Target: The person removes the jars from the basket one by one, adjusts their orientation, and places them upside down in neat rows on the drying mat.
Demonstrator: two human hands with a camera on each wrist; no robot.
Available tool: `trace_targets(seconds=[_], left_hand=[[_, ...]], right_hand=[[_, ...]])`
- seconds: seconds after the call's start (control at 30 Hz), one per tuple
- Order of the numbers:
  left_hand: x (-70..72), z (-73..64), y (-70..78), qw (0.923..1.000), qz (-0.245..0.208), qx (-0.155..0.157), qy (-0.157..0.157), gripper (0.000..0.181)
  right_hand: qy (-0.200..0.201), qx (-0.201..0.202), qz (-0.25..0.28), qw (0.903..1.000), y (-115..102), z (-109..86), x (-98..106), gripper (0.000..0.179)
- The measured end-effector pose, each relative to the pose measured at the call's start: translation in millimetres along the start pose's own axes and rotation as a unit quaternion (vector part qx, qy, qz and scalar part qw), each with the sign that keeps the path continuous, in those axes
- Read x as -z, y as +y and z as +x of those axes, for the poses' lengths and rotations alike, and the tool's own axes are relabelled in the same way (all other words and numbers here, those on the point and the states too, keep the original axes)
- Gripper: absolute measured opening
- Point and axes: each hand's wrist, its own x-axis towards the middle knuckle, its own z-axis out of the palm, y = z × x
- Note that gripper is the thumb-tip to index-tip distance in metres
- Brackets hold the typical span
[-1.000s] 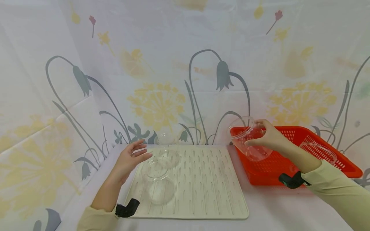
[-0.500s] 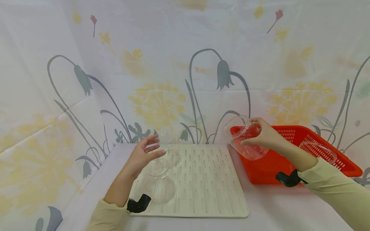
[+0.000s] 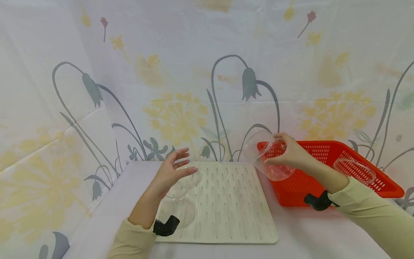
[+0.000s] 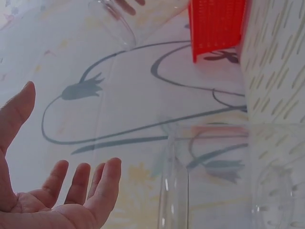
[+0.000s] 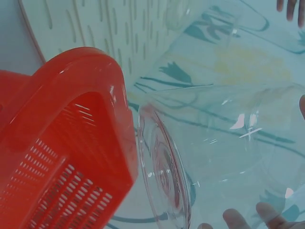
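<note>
My right hand (image 3: 292,154) holds a clear plastic container (image 3: 257,151) tilted over the left end of a red basket (image 3: 291,198). In the right wrist view its round end (image 5: 164,176) faces the basket, and a few fingertips (image 5: 234,219) show along its wall. My left hand (image 3: 171,174) is raised over the left part of a cream ridged mat (image 3: 226,212), its fingers spread and holding nothing. Clear containers (image 3: 179,212) stand on the mat below and behind it, partly hidden by the hand. The left wrist view shows one container (image 4: 174,195) beside the fingers, apart from them.
Another clear container (image 3: 354,171) lies inside the basket at its right side. The mat lies on a white-covered table (image 3: 300,233). Behind rises a flower-patterned sheet (image 3: 226,126). Black camera mounts (image 3: 166,226) sit on both wrists.
My left hand has moved right, across the mat toward its middle. The right hand has shifted slightly left with the container, which is turned more toward the left hand.
</note>
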Motion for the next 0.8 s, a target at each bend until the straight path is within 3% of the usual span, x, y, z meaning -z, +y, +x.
trace_targets(seconds=[0.8], left_hand=[[-48.8,17.8,3.5,0.9989,-0.034,-0.01,-0.032,0.074]], right_hand=[[-0.012,0.03,0.001,0.9995,-19,-5.9,-23,0.093]])
